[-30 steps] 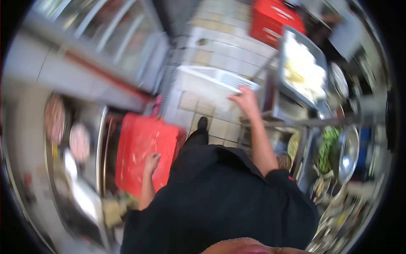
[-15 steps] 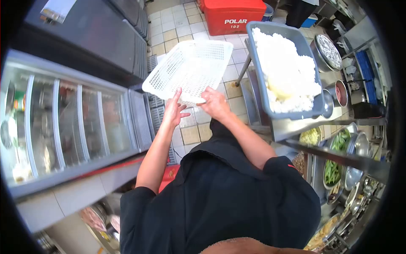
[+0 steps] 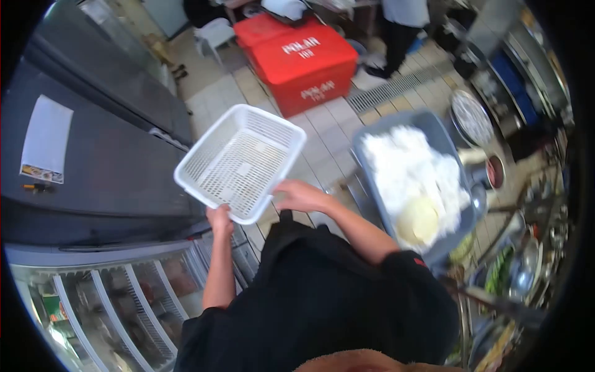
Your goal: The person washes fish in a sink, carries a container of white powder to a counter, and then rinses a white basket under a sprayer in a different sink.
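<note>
The left grip (image 3: pixel 220 221) is closed on the near rim of the white perforated basket (image 3: pixel 240 166), close to its lower corner. The right hand (image 3: pixel 300 196) meets the basket's right side, fingers bent at the rim; whether it is gripping or only steadying cannot be told. The left forearm reaches almost straight forward, while the right angles inward from a bent elbow. Between the hands and beyond them, the basket is held above the tiled floor (image 3: pixel 325 139), its open top facing up toward the camera.

Just beside the right forearm, the grey tub (image 3: pixel 447 133) bounds the space on that side; it holds a white mass (image 3: pixel 403 167) and a pale rounded lump (image 3: pixel 418 220). Dark cabinet doors (image 3: pixel 105 167) bound the left, above a glass-fronted fridge (image 3: pixel 111 310). Past the basket stands a red POLAR box (image 3: pixel 304 62), and beyond its right side, a person in dark trousers (image 3: pixel 396 46).
</note>
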Tool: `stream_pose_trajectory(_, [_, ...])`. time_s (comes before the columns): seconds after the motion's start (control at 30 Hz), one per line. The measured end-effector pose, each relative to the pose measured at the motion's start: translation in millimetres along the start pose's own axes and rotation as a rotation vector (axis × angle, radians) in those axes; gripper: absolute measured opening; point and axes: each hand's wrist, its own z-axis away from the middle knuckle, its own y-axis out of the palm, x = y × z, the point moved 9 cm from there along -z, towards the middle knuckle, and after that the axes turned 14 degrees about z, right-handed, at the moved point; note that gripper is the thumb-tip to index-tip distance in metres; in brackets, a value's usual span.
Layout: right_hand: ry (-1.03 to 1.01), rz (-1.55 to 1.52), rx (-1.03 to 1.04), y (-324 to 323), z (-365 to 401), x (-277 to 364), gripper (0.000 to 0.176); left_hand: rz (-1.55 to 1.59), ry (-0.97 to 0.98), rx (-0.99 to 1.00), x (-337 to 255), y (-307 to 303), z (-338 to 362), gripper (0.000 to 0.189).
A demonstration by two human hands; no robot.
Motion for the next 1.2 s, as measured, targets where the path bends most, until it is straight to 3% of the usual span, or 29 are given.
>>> stream_pose_trajectory(0.07, [0.213,-0.082,-0.023,-29.6,-0.9,-38.4,0.034,-0.091,0.119,-0.033,-26.4,27.9,-41.0,0.055])
stream_pose_trajectory(0.1, [0.425,-0.086,-0.015,-46.6,4.5,-53.5,0.03,-0.159,0.158,-0.019,-36.9,44.7,-59.7,0.052])
stream_pose_trajectory(0.23, [0.759,-0.071,-0.279,-85.2,37.7,-109.9,0.029,-0.379,0.311,0.167,-40.2,113.9,-167.4,0.05])
stream_pose_trajectory(0.4, [0.957,0.091,-0.554,-116.9,48.7,-123.5,0.023,-0.535,0.432,0.371,-62.9,257.1,-196.3,0.052])
stream_pose_trajectory(0.43, [0.969,0.082,-0.59,-116.1,45.5,-123.4,0.022,-0.522,0.496,0.384,-61.0,284.5,-194.1,0.056])
stream_pose_trajectory(0.47, [0.98,0.073,-0.627,-114.8,41.6,-124.2,0.021,-0.539,0.37,0.438,-59.6,312.6,-186.0,0.062])
stream_pose_trajectory(0.53, [0.99,0.045,-0.656,-114.6,26.6,-129.2,0.019,-0.538,0.414,0.616,-39.2,369.9,-173.1,0.075])
stream_pose_trajectory(0.57, [0.993,0.029,-0.643,-114.1,15.6,-131.4,0.019,-0.496,0.59,0.722,-55.9,397.8,-142.5,0.078])
stream_pose_trajectory(0.6, [0.996,0.012,-0.627,-113.8,5.5,-136.2,0.019,-0.499,0.544,0.859,-47.4,418.6,-124.1,0.078])
stream_pose_trajectory(0.73, [0.976,0.019,-0.567,-135.1,-40.6,-160.0,0.018,-0.592,0.745,1.293,-8.1,487.5,-68.0,0.073])
stream_pose_trajectory(0.83, [0.973,-0.033,-0.602,-154.9,-53.7,-200.5,0.015,-0.7,0.909,1.265,-16.6,525.9,-75.0,0.069])
stream_pose_trajectory(1.03, [0.957,-0.125,-0.571,-188.4,-85.7,-268.0,0.014,-0.461,0.471,1.251,-4.6,565.2,-185.5,0.071])
stream_pose_trajectory(1.2, [0.975,-0.038,-0.567,-218.7,-103.9,-308.3,0.015,-0.535,0.578,1.174,-7.8,581.8,-222.8,0.072])
